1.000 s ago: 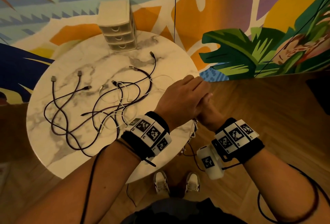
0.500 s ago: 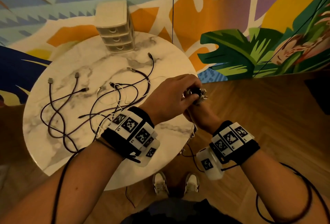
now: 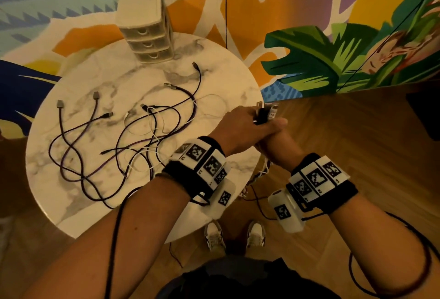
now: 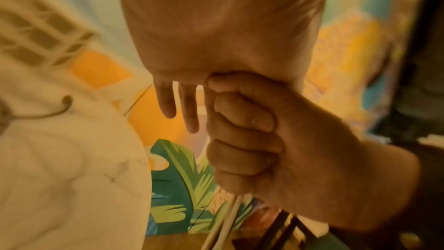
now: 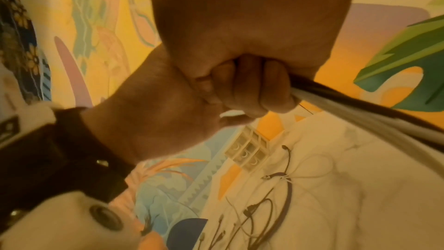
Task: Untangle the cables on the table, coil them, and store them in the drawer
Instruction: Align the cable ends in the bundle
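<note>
Now the connector ends of the cable bundle [image 3: 266, 114] stand clear above the right hand [image 3: 273, 146], which a second ago were hidden under the left hand [image 3: 240, 127]; the right fist is closed round the bundle, white and dark strands trailing below it off the worktop [image 3: 78, 217] edge. The left hand lies over the top of that fist, thumb and fingers curled at the plugs, so this batch looks gathered but not yet coiled. Most cables [image 3: 119, 146] lie tangled on the marble, and the drawer unit [image 3: 145, 34] at the far rim has all three drawers closed.
</note>
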The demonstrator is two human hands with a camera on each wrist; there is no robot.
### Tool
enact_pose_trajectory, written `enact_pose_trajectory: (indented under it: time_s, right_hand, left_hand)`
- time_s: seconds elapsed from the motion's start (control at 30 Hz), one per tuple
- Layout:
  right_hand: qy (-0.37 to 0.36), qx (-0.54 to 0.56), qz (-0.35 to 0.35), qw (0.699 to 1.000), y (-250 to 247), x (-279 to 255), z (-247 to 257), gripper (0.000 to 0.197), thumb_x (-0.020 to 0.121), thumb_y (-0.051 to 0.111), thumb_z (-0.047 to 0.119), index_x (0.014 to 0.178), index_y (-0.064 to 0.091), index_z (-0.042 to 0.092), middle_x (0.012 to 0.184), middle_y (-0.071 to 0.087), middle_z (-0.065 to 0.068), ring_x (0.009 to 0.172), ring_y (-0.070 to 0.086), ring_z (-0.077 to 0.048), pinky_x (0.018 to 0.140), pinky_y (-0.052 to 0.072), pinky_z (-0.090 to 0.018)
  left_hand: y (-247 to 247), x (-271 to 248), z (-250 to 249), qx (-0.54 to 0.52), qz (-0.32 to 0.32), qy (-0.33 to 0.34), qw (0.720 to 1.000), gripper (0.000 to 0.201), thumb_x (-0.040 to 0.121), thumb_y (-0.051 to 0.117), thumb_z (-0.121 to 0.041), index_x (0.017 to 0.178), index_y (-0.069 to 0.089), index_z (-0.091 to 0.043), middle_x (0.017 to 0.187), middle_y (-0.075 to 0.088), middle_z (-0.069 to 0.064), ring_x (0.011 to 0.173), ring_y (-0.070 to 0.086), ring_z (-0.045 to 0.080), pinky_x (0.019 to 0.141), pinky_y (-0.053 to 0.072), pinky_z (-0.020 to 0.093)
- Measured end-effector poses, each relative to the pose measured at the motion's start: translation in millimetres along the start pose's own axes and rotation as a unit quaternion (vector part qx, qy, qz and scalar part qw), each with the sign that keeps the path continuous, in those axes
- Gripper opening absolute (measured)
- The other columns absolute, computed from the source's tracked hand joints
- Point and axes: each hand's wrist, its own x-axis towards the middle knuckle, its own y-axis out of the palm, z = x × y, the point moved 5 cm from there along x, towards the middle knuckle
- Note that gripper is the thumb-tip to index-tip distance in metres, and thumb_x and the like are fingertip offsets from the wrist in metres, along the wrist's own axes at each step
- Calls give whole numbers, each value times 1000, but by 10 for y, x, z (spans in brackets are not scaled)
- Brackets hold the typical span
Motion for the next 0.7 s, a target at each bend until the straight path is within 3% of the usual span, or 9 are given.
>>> enact_pose_trajectory:
  time_s: [0.1, 0.17, 0.23, 0.33, 0.4, 0.47, 0.53, 0.6, 0.7]
  right_hand:
    - [-36, 106, -54, 992, -34, -8, 31, 32, 94, 52, 19, 122, 52, 5, 109, 59, 1, 105, 56, -18, 79, 41, -8]
    - [-87, 158, -104, 978, -75, 20, -65, 19, 93, 53, 23, 103, 59, 9, 94, 62, -9, 89, 61, -20, 77, 51, -25]
    - [-14, 135, -121, 983, -92, 8, -421, 18, 91, 55, 11, 83, 60, -4, 78, 57, -27, 69, 53, -35, 61, 46, -41]
    - [106, 105, -123, 981, -95, -2, -1151, 36, 92, 56, 18, 60, 50, 3, 56, 40, -12, 48, 34, -20, 48, 29, -28]
    - [178, 68, -127, 973, -113, -5, -1582, 43, 92, 55, 26, 55, 42, 10, 52, 36, -8, 48, 32, -18, 50, 27, -29]
    - [279, 23, -124, 952, -146, -102, -2006, 45, 95, 52, 34, 56, 48, 11, 54, 46, -6, 50, 41, -20, 54, 34, -32]
    - [355, -57, -83, 930, -134, -207, -2383, 40, 96, 48, 37, 80, 65, 4, 79, 65, -15, 73, 61, -31, 67, 46, -37]
    - [372, -41, -25, 927, -70, -203, -2613, 45, 94, 49, 42, 99, 66, 0, 102, 68, -18, 94, 64, -36, 80, 52, -38]
    - [357, 53, -34, 932, -105, -135, -2617, 46, 90, 52, 50, 93, 64, 6, 94, 68, -16, 88, 64, -34, 78, 51, -40]
  left_hand:
    - [40, -11, -226, 13, -87, 86, 992, 30, 90, 59, -38, 79, 66, -11, 82, 67, 10, 78, 60, 23, 76, 49, 38]
    - [67, -18, -381, -105, -98, 94, 985, 40, 94, 55, -26, 62, 59, -2, 62, 60, 17, 58, 56, 30, 64, 46, 41]
    - [92, 8, -527, -194, -86, 89, 973, 49, 94, 54, -18, 46, 46, -12, 40, 45, 5, 39, 42, 21, 50, 38, 36]
    - [60, -2, -828, -38, -80, 220, 972, 50, 86, 63, -8, 47, 39, -29, 36, 33, -14, 37, 33, 1, 48, 26, 11]
    - [7, -120, -1114, 140, -79, 342, 926, 36, 76, 69, -11, 55, 47, -29, 45, 32, -20, 38, 29, -2, 49, 23, 10]
    - [-91, -164, -1371, 267, -102, 415, 864, 11, 75, 65, -19, 64, 61, -18, 51, 42, -13, 42, 29, 3, 50, 26, 17]
    - [-227, -164, -1575, 349, -119, 420, 829, 12, 78, 57, -24, 68, 60, -17, 52, 49, -1, 46, 38, 16, 51, 31, 26]
    - [-307, -118, -1674, 397, -104, 391, 824, 12, 77, 54, -28, 69, 56, -18, 55, 46, -1, 48, 48, 25, 53, 36, 31]
    - [-380, -147, -1744, 412, -133, 429, 792, 17, 83, 62, -18, 69, 58, -8, 51, 55, 10, 44, 51, 27, 49, 43, 33]
